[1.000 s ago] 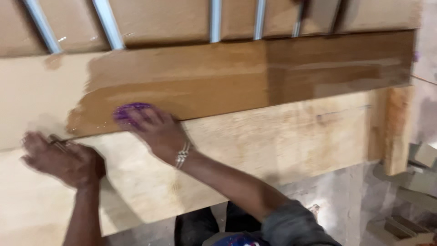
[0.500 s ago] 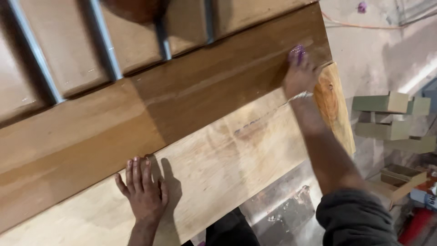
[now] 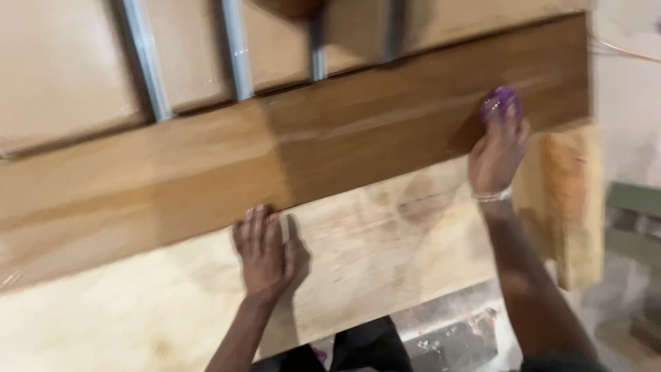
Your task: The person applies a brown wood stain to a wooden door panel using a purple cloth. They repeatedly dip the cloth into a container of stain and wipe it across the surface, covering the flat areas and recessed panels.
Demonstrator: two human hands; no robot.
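The right hand [image 3: 497, 153] is stretched out toward the far right end of a long, dark brown stained wooden plank [image 3: 358, 148], its fingers closed over a small purple pad or cloth [image 3: 498, 103] that it presses flat onto the plank's surface. A thin pale bracelet [image 3: 491, 197] sits at that wrist. The left hand [image 3: 265, 251] holds nothing; it lies palm down with fingers spread on a wide sheet of pale, unfinished plywood [image 3: 172, 303], fingertips right at the lower edge of the stained plank. The plank runs at a slant across the view, its right part looking darker and wetter than the lighter stretch to the left. Beyond it lie more pale boards [image 3: 62, 62], crossed by several grey metal bars [image 3: 144, 58]. At the right end, a short block of raw wood [image 3: 571, 207] hangs down beside the plywood, just past the right wrist. Below the sheet, dark clothing [image 3: 361, 348] shows, and the picture is somewhat blurred overall.
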